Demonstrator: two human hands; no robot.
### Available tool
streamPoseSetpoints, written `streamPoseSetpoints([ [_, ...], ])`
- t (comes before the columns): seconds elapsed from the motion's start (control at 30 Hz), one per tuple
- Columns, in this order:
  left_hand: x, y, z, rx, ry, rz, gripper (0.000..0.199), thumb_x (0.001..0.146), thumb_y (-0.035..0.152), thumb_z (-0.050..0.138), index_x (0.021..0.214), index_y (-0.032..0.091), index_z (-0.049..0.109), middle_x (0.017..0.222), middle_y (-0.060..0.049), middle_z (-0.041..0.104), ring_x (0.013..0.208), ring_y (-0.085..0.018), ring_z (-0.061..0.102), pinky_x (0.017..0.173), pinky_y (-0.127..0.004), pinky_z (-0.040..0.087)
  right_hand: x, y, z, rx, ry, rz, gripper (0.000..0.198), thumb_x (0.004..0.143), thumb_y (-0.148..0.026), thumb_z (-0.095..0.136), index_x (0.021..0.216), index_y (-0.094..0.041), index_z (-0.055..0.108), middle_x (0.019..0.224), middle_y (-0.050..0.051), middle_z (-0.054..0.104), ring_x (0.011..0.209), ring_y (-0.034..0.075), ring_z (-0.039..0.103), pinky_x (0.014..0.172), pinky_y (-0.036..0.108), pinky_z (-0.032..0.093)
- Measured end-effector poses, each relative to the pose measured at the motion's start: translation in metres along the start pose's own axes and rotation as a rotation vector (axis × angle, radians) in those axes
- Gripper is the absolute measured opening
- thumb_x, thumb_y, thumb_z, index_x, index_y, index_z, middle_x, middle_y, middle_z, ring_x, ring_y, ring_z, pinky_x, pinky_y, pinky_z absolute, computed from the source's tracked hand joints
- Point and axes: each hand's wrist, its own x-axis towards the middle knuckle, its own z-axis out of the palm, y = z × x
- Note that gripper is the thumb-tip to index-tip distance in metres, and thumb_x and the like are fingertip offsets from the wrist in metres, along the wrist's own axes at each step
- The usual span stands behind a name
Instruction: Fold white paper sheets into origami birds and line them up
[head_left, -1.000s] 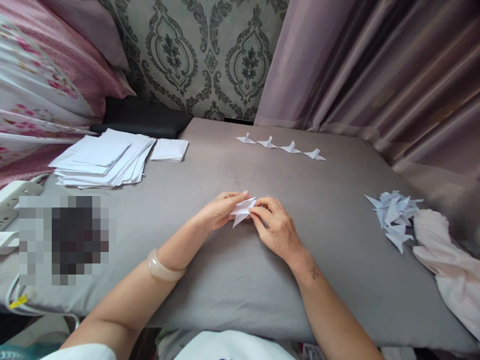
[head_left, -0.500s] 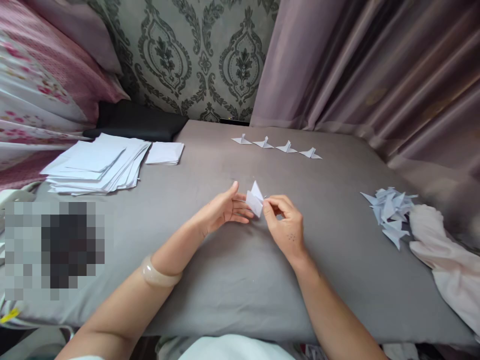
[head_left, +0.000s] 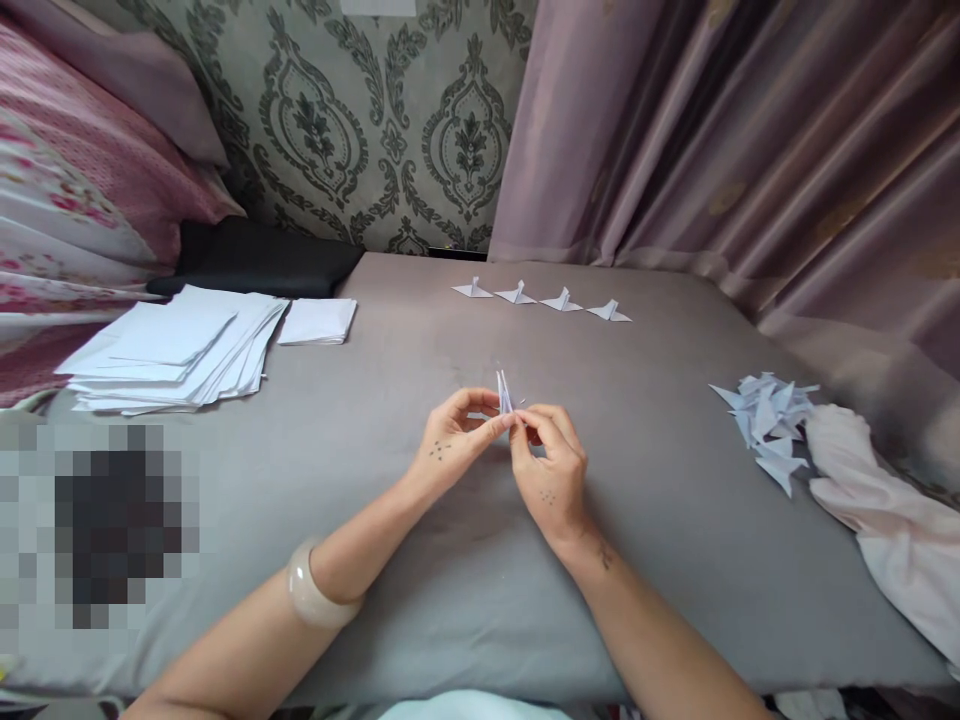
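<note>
Before you spreads a broad, flat surface covered in grey cloth. On your left lies an uneven stack of large white paper sheets, with a smaller, neater white paper stack just beside it. Toward the far edge you have four winged, folded white paper pieces in a row; on your right, a jumbled heap of folded white paper.

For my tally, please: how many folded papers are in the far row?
4: the leftmost paper, the second paper, the third paper and the rightmost paper, side by side; none seems hidden.
</note>
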Motion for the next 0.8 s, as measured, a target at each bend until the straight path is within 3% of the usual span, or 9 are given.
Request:
streamPoseSetpoints([
  [0.13,0.0013,-0.0002,-0.0029,-0.070,-0.022,-0.003,0.030,0.072,0.035,0.073,0.093,0.014,0.064,0.092,-0.006,0.068,0.083,-0.016,0.064,0.079,-0.029,0.051,-0.0009,-0.0019,-0.0004,0.020,-0.002,-0.007,0.015,0.089,-0.020,0.052,0.092,-0.021,0.066,0.090,0.006,0.065,0.075,0.014,0.062,0.067,0.027,0.053],
  [0.43,0.0004,-0.0063,-0.0032,0.038,0.024,0.072,0.025,0.075,0.034,0.071,0.091,0.015,0.067,0.090,-0.006,0.069,0.083,-0.015,0.063,0.081,-0.029,0.051,-0.0031,-0.0036,-0.0010,0.036,0.003,-0.078,0.016,0.089,-0.016,0.051,0.096,-0.022,0.064,0.093,0.006,0.068,0.085,0.016,0.064,0.074,0.030,0.053],
  [0.63,0.0004,-0.0038,-0.0050,0.074,0.041,0.096,0.024,0.075,0.037,0.071,0.087,0.017,0.068,0.088,-0.005,0.070,0.079,-0.016,0.063,0.078,-0.029,0.051,-0.0031,-0.0053,-0.0040,-0.008,-0.070,-0.063,0.020,0.087,-0.028,0.060,0.105,-0.021,0.059,0.097,0.007,0.067,0.068,0.014,0.059,0.067,0.030,0.052],
  [0.8,-0.0010,-0.0055,-0.0076,0.146,-0.015,0.192,0.019,0.081,0.034,0.067,0.091,0.018,0.068,0.090,-0.005,0.068,0.083,-0.016,0.062,0.083,-0.030,0.050,0.0000,-0.0073,-0.0061,0.024,-0.047,-0.049,0.015,0.089,-0.022,0.054,0.102,-0.022,0.060,0.092,0.006,0.064,0.068,0.013,0.057,0.066,0.028,0.051],
])
